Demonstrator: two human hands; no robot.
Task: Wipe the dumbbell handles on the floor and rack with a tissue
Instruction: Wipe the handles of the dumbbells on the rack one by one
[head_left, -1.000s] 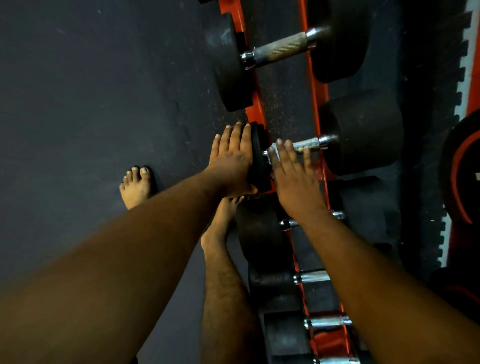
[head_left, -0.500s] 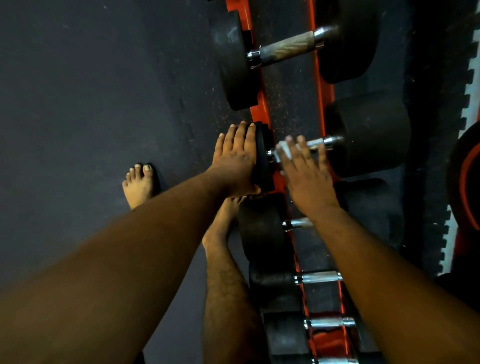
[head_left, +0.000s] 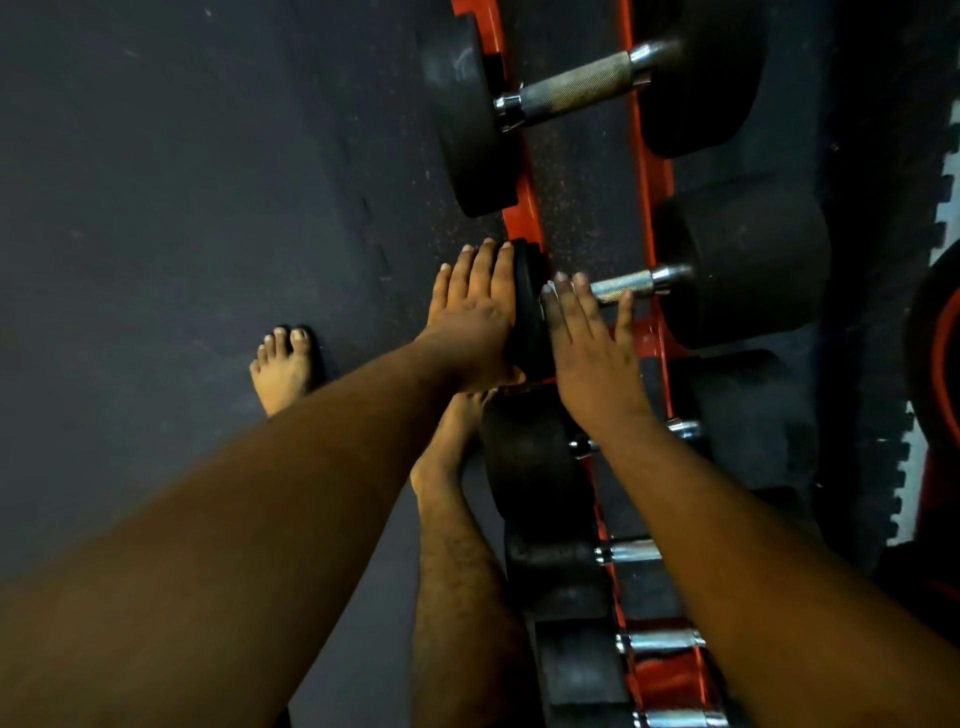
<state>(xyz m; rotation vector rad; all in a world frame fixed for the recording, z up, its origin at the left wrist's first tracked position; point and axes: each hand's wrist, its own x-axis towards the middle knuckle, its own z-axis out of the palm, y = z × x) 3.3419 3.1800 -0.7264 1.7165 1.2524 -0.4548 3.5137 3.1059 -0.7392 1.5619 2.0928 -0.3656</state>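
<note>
A gym is shown; black dumbbells (head_left: 613, 93) are racked on an orange rack (head_left: 522, 208); dark rubber floor mats (head_left: 182, 182) are laid below.

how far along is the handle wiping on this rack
Nothing shows which handles are already wiped. In hand: the right hand lies on the handle of the second dumbbell, a bit of white tissue under its fingertips, while the left hand braces that dumbbell's near weight. The other handles, like the top one, are untouched now.
</note>
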